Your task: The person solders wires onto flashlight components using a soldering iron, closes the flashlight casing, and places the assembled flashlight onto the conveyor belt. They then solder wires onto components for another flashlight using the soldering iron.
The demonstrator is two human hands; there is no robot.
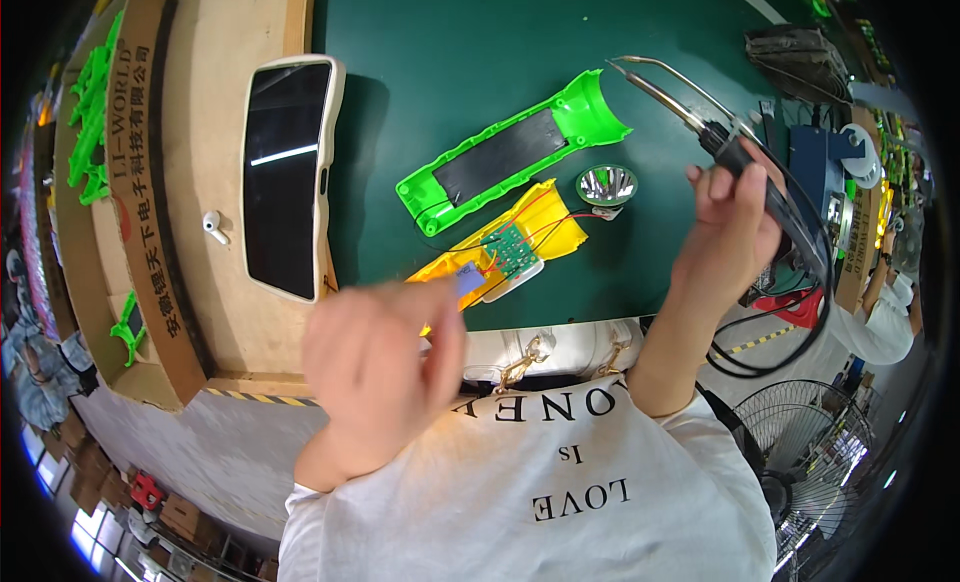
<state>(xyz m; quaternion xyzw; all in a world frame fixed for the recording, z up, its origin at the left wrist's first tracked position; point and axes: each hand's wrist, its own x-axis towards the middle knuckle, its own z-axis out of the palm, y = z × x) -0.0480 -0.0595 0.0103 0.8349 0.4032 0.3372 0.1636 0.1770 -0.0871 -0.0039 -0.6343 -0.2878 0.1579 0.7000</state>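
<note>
My right hand (735, 212) is closed around the dark handle of a soldering iron (690, 119), with a thin curved metal tube beside its shaft. Its tip points up and left, above the mat and apart from the parts. My left hand (375, 367) is smeared by motion near the lower end of a yellow plastic housing half (563, 234), and its fingers cannot be made out. Inside that housing sit a green circuit board (512, 254) with red, black and yellow wires and a blue-violet piece (468, 278). Beyond it lies a green housing half (592, 117) with a black pad.
A round, shiny reflector (606, 185) rests right of the housings. Left are a large phone (290, 172), a white earbud (214, 227) and a cardboard box (150, 197) with green parts. Black cables (815, 327) hang at right, near a blue device (815, 162) and a fan (805, 432).
</note>
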